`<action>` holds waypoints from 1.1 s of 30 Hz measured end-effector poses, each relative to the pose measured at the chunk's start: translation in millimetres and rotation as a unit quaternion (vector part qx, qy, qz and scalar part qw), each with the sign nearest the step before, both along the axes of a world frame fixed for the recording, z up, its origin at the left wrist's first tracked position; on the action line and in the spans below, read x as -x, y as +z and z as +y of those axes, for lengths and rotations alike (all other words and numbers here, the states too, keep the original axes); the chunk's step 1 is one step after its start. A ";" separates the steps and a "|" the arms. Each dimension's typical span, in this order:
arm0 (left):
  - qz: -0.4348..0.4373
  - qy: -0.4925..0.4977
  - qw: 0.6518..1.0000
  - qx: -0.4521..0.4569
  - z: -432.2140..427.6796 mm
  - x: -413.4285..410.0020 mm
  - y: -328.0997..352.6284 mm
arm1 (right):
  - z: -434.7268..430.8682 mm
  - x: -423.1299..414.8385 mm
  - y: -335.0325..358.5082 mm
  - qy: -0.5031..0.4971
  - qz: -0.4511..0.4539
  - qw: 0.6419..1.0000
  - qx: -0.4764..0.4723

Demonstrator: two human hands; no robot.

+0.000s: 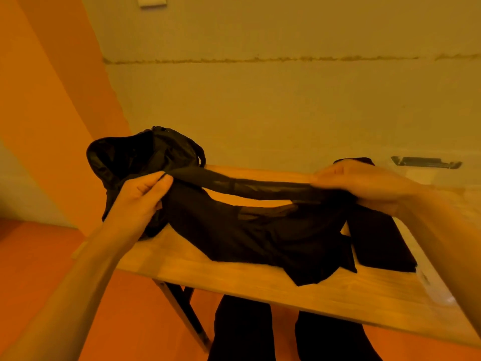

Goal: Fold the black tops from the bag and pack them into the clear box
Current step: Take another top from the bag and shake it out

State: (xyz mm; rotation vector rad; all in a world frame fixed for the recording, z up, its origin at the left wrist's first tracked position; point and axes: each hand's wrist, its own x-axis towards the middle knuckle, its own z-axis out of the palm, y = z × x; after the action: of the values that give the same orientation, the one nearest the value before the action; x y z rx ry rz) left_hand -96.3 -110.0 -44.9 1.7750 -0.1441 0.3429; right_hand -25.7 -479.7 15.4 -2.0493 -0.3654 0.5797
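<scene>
Pale wall across the upper right of the frame, with an orange panel down the upper left and orange floor in the lower left. Wooden table (234, 280) slanting across the lower half, from left centre down to the right edge.

Spread over its middle, the black top (247, 238), lower part slumped and crumpled on the wood, upper edge lifted clear and pulled into a taut band from left centre to right centre.

At the table's upper-left end, the black bag (125, 155), mouth gaping toward the camera, touching the top's left end. Below the table's near edge, at bottom centre, two legs (242, 329) in dark trousers.

Right of centre, a second black top (380, 243), folded flat into a long rectangle, just beside the crumpled one. Along the right edge, the clear box (432, 287), hard to trace. Cannot tell about the folded piece: inside the box or beside it.

Pinches the band's left end with the left hand (140, 196), thumb against curled fingers, left of centre. Grips the band's other end with the right hand (364, 186), right of centre and blurred, fingers curled over the fabric.

In the upper right, past the right hand, a black latch (426, 162). At the top edge, left of centre, a white switch plate (152, 0).
</scene>
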 end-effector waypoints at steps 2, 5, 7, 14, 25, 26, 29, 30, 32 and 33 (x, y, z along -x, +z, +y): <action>0.010 -0.020 0.998 0.053 -1.6 0.3 6.6 | 0.1 4.9 -3.6 0.056 0.033 0.997 -0.029; 0.038 -0.058 0.996 0.062 -12.2 1.5 16.5 | 7.6 6.9 -12.1 0.015 0.074 0.967 -0.243; 0.101 -0.140 0.985 -0.008 -19.2 -0.1 14.9 | 15.5 4.5 -16.2 -0.001 0.062 0.944 -0.324; 0.259 -0.363 0.895 -0.021 -101.2 -1.2 9.6 | 38.0 -6.8 6.9 -0.075 0.059 0.915 -0.392; 0.194 -0.351 0.891 0.212 -126.0 -6.5 1.1 | 12.1 37.1 -23.3 -0.237 -0.206 0.946 0.078; 0.198 -0.330 0.901 0.200 -127.2 -5.1 2.5 | 17.9 44.9 -25.0 -0.218 -0.115 0.967 0.058; 0.190 -0.295 0.929 0.120 -133.5 -4.4 2.2 | 37.9 55.9 -36.2 -0.165 0.098 0.979 -0.062; 0.185 -0.275 0.939 0.099 -136.5 -4.7 3.1 | 42.5 55.3 -38.5 -0.173 0.108 0.971 -0.127; 0.181 -0.229 0.953 0.078 -139.6 -5.4 5.3 | 44.7 57.3 -41.1 -0.166 0.144 0.938 -0.268; 0.181 -0.209 0.957 0.084 -137.9 -7.0 5.6 | 42.7 57.6 -39.0 -0.160 0.160 0.923 -0.311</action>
State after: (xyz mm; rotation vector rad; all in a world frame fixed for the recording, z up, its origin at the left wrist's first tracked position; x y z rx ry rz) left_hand -89.3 -247.9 -39.3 1.5610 -0.2162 -0.2688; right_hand -83.4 -437.1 -23.7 -1.3350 -0.0048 0.5021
